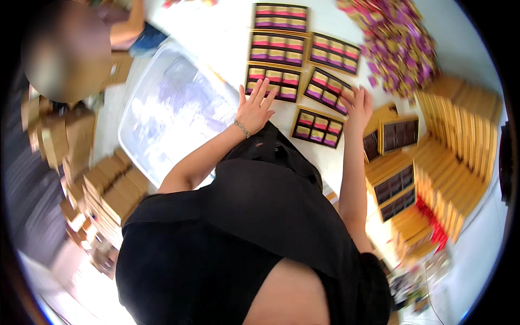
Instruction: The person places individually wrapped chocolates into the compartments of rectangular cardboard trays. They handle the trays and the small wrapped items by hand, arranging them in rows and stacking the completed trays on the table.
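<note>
My left hand (253,112), a beaded bracelet at its wrist, is open with fingers spread. Its fingertips reach over the near-left box (272,83), a flat gold-edged one with black compartments. Pink, purple and gold packets fill it in two rows. My right hand (358,107) has bent fingers at the right end of a tilted box (327,90) with the same filling. Whatever lies between those fingertips is too small to tell. Closest to me is another filled box (317,127). More filled boxes (279,49) lie farther up the white table (222,32).
A translucent plastic tub (127,127) with clear wrapping stands left. Loose packets (401,49) form a heap at the far right. Gold boxes with dark dividers (400,134) and stacked gold boxes (460,173) sit right. Cardboard boxes (111,187) and another person's arm (129,27) are left.
</note>
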Available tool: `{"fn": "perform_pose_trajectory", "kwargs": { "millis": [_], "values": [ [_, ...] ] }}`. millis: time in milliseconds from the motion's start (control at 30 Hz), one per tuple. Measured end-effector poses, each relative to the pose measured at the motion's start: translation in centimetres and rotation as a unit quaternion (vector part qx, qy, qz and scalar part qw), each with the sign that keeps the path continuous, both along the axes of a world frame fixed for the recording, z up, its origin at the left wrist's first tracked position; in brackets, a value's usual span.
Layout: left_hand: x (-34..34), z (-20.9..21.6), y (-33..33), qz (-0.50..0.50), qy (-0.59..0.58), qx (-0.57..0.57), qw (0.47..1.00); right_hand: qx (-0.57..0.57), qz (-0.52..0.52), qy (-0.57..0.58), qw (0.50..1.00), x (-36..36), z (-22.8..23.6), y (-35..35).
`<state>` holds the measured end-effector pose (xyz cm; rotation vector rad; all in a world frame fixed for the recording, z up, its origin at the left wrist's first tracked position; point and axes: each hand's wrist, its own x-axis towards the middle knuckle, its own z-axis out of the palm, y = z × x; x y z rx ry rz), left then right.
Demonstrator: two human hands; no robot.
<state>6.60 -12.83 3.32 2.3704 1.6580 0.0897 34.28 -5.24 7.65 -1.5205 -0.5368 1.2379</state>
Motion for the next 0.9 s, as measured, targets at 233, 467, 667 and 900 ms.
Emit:
{"fn": "perform_pose_trajectory", "kwargs": {
  "millis": [233, 467, 667, 900],
  "values": [
    [-12.3, -7.3, -12.1, 0.429, 0.107, -0.186, 0.877, 0.203, 0.333, -0.573, 0.721, -3.5, -3.2, -6.6],
    [-17.2, -15.1, -10.6, 0.192, 0.153, -0.347, 0.905, 0.168, 0.442, -0.540, 0.697, -4.9, -2.6, -10.4],
    [-20.8, -26.8, -8.4, -0.168, 0.279, -0.323, 0.888, 0.132, 0.464, -0.524, 0.702, -7.7, -2.0, -14.9],
    [-24.1, -26.9, -10.2, -0.123, 0.148, -0.297, 0.935, 0.149, 0.462, -0.505, 0.714, -13.6, -2.6, -19.5]
  ]
}}
